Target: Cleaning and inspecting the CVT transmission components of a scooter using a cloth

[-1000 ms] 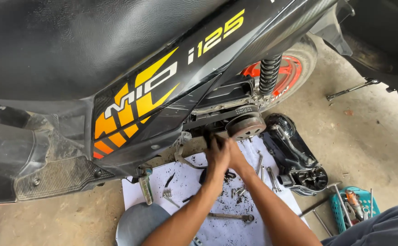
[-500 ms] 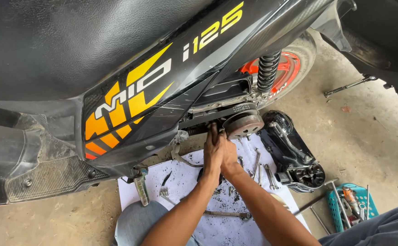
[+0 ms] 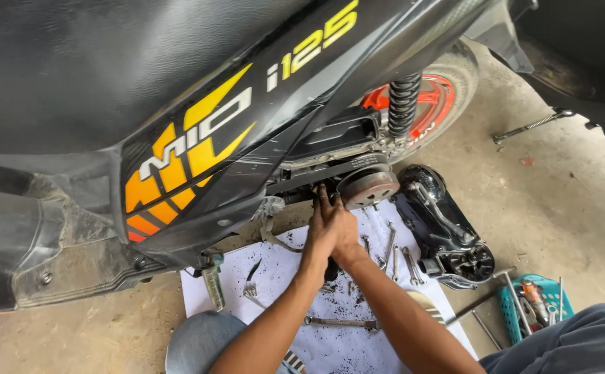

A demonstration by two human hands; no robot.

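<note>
Drive belt (image 3: 320, 174) on the scooter is what I've got my hands on here. It runs as a dark band from under the black side panel (image 3: 198, 159) back to the round clutch pulley (image 3: 367, 187), which sits just in front of the rear wheel (image 3: 441, 97) and below the black shock spring (image 3: 403, 104).

My left hand (image 3: 323, 232) and right hand (image 3: 344, 232) are pressed together side by side, reaching up into the open engine case just left of that pulley. Left fingers (image 3: 325, 201) are stretched up flat against the belt area, touching it. The right hand's fingers are curled in close, but I can't tell from this angle whether either hand is really gripping anything, since the two hands cover each other.

Down on the concrete floor (image 3: 559, 208) there's a white sheet (image 3: 330, 346) spread under my arms, speckled with black grit. A wrench (image 3: 340, 322) lies on it between my forearms, and a few more spanners (image 3: 399, 256) sit near the right wrist. The pulled-off black transmission cover (image 3: 441, 228) lies on the floor right beside the sheet, close to the pulley. Further right there's a small teal basket (image 3: 535, 305) with screwdrivers in it, next to my knee (image 3: 580, 339).
</note>
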